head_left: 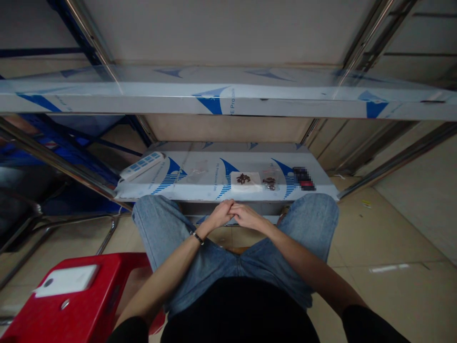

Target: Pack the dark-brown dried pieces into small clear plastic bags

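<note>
My left hand [220, 214] and my right hand [248, 216] are clasped together between my knees, just in front of the low shelf's edge. Their fingers are closed over each other, and I see no object in either. On the shelf [193, 190] beyond them lies a white square sheet or shallow tray [254, 186] bearing a small heap of dark brown pieces [243, 178]. Right beside it is a clear plastic bag [270, 182] with similar brown pieces. A crumpled, transparent bag [198, 167] rests further left.
A white power strip [142, 166] lies at the shelf's left end, a blurred-out dark object [303, 178] at its right. An upper metal shelf [143, 102] crosses above. To my left, a red stool [89, 309] carries a white phone-like device [69, 280].
</note>
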`<action>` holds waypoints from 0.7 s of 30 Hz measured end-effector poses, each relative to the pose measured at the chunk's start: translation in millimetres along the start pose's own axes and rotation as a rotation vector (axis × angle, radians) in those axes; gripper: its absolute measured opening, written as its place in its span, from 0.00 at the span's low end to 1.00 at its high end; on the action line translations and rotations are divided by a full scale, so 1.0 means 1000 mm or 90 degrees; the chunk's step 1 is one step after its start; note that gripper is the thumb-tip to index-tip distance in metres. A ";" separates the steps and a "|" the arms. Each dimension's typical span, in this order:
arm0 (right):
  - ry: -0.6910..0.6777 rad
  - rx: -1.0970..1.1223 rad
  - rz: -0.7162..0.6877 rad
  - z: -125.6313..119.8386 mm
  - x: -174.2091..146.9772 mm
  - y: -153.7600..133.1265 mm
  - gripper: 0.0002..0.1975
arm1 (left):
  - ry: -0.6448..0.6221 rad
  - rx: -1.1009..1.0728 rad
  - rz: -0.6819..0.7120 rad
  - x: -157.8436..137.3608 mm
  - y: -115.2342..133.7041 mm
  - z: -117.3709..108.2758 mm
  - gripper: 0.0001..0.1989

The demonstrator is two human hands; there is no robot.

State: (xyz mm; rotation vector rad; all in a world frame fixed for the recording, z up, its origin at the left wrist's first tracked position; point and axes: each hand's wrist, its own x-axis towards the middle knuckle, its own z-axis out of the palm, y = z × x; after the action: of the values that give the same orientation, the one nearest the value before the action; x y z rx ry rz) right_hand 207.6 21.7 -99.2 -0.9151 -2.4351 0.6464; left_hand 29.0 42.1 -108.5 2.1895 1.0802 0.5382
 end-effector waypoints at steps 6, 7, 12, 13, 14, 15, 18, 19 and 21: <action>-0.106 -0.120 0.041 0.015 -0.009 -0.008 0.12 | -0.054 0.085 0.049 -0.011 0.006 0.005 0.14; -0.105 -0.128 0.035 0.015 -0.009 -0.008 0.11 | -0.054 0.086 0.053 -0.011 0.006 0.005 0.15; -0.103 -0.149 0.023 0.015 -0.004 -0.008 0.10 | -0.049 0.113 0.018 -0.010 0.009 -0.003 0.11; -0.102 -0.151 0.024 0.016 -0.002 -0.008 0.10 | -0.050 0.122 0.015 -0.009 0.009 -0.004 0.10; -0.100 -0.153 0.024 0.017 0.000 -0.007 0.10 | -0.050 0.131 0.014 -0.009 0.010 -0.006 0.08; -0.097 -0.152 0.023 0.018 0.001 -0.007 0.09 | -0.049 0.139 0.016 -0.008 0.010 -0.008 0.08; -0.078 -0.135 0.006 0.018 0.005 -0.005 0.07 | -0.041 0.145 0.004 -0.007 0.011 -0.012 0.07; -0.066 -0.125 -0.003 0.016 0.007 -0.005 0.07 | -0.032 0.139 -0.002 -0.007 0.011 -0.014 0.07; -0.031 -0.102 -0.024 0.012 0.009 -0.008 0.09 | -0.011 0.122 -0.008 -0.006 0.011 -0.017 0.09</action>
State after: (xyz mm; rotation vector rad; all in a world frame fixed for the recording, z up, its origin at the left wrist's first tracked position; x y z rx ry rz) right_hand 190.9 18.8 -102.0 -0.9219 -2.5702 0.4706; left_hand 21.1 38.5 -89.3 2.3457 1.1787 0.4234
